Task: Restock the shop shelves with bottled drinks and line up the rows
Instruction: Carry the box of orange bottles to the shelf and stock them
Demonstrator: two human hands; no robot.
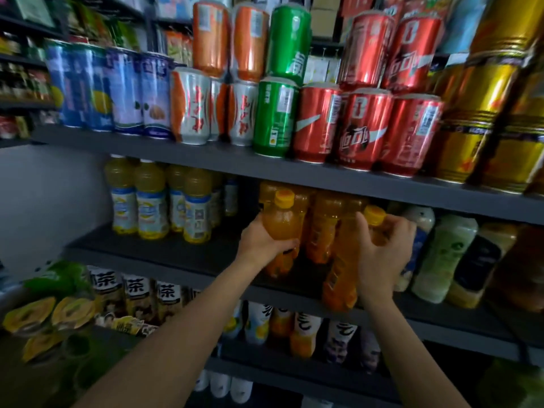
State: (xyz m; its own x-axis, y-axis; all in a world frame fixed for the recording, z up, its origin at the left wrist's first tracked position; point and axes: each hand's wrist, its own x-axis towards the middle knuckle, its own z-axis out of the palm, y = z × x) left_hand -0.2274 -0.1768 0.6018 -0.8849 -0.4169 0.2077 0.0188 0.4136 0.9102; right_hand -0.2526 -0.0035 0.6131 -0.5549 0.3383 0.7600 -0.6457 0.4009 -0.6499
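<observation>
On the middle shelf (176, 254) stand several orange drink bottles with yellow caps. My left hand (265, 241) grips one orange bottle (282, 222) around its body, upright, at the front left of the orange group. My right hand (382, 251) grips another orange bottle (375, 216) just below its cap, at the right of the group. A third orange bottle (338, 278) stands at the shelf's front edge between my hands. More orange bottles (323, 225) stand behind.
Yellow drink bottles (159, 201) stand left on the same shelf, with a bare gap before the orange group. Pale green and dark bottles (441, 260) stand to the right. Cans (323, 122) fill the shelf above, tea bottles (138, 293) the shelf below. Wrapped packs (50, 313) lie lower left.
</observation>
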